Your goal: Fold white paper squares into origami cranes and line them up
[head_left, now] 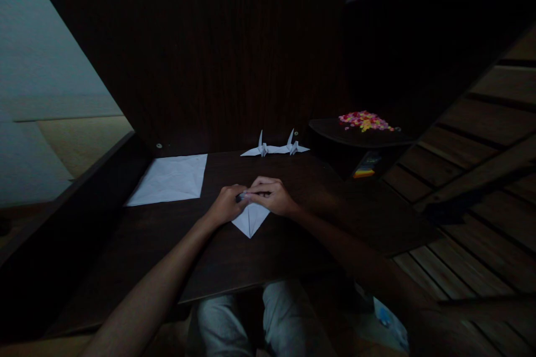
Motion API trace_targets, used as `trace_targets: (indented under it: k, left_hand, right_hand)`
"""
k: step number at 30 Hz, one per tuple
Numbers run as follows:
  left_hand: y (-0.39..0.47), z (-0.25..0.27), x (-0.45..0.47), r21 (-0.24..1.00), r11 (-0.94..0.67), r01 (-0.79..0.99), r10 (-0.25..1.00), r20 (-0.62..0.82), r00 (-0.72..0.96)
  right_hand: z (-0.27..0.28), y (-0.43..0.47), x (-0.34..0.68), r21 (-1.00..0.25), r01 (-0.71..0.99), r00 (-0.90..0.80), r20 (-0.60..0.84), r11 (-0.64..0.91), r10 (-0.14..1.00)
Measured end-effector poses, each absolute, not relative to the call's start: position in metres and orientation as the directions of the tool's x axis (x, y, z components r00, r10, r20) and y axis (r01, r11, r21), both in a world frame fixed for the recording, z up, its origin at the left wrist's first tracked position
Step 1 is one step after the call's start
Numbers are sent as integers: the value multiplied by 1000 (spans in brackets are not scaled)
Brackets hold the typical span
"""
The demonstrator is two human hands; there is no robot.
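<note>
On the dark brown wooden tabletop [234, 270], near its middle, lies a folded white paper shaped like a diamond [250, 224], with one sharp corner directed to the near side and a crease running along its middle. The left hand [228, 204] and the right hand [276, 197] are together over the far part of this paper, and their fingers meet there; I cannot tell how firmly each hand grips, because the fingertips are partly hidden. To the far left lies a flat white paper sheet with light creases [171, 179], well apart from the hands. Beyond the hands, near the dark back panel [209, 67], stand two folded white paper cranes [256, 151], side by side. At far right, many small pink, red and yellow pieces [364, 120] rest on a dark rounded shelf [330, 129].
</note>
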State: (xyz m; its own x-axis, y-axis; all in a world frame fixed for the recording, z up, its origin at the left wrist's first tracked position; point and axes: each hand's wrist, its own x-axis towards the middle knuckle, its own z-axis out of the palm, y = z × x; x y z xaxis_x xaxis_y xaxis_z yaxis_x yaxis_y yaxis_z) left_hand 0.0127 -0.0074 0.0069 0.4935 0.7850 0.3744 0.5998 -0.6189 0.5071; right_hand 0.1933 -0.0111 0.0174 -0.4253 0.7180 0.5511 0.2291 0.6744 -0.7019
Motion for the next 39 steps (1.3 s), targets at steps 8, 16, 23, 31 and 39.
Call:
trace_targets:
  k: [8,16,23,31,39]
  left_hand:
    - [-8,7,13,548,-580,603,814,354,461]
    - [-7,8,10,649,-513,562,857,348,379]
    - [-4,4,7,706,-518,482,854,401,331]
    - [-4,13,0,457,-658,599,753,365,548]
    - [1,8,-2,460,-661,593,750,378,543]
  right_hand:
    - [19,-14,190,-759,270,-322,508,592,799]
    - [13,-1,197,-751,434,-283,411,498,867]
    - [6,2,203,-516,607,-482,365,604,797]
    - [12,3,209,-451,655,-538,286,607,793]
    - [6,9,209,-513,633,-493,310,580,813]
